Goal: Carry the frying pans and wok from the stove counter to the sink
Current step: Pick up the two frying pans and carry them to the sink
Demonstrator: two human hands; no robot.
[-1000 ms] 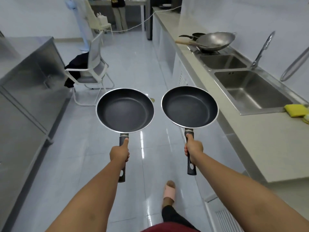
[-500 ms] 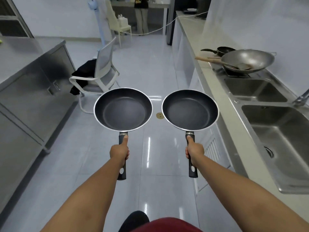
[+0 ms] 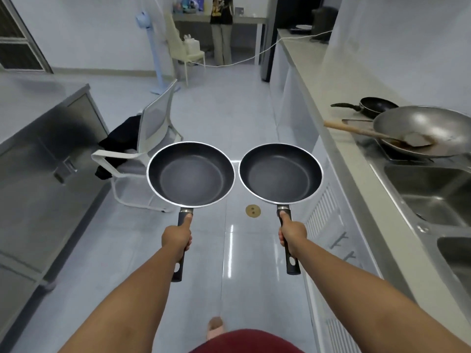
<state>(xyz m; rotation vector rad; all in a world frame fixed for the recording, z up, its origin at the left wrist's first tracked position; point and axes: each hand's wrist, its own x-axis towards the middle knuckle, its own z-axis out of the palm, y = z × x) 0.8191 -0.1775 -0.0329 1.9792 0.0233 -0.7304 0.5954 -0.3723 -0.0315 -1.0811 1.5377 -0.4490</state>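
My left hand (image 3: 177,238) grips the handle of a black frying pan (image 3: 190,174), held level over the floor. My right hand (image 3: 293,234) grips the handle of a second black frying pan (image 3: 280,172) beside it, rims almost touching. On the right counter a steel wok (image 3: 428,129) sits on the stove with a wooden-handled spatula (image 3: 356,129) resting in it. A small black pan (image 3: 377,106) lies behind the wok. The steel double sink (image 3: 433,192) is at the right, just in front of the wok.
The long counter (image 3: 328,103) runs along the right. A steel cabinet (image 3: 46,138) stands on the left. A white chair (image 3: 150,138) with dark cloth sits on the left of the aisle. A person stands at a far table (image 3: 221,34). A cable (image 3: 254,57) hangs across the far end.
I have walked forward along the aisle with both pans. The wok and sink have come closer and moved toward the right edge of view.
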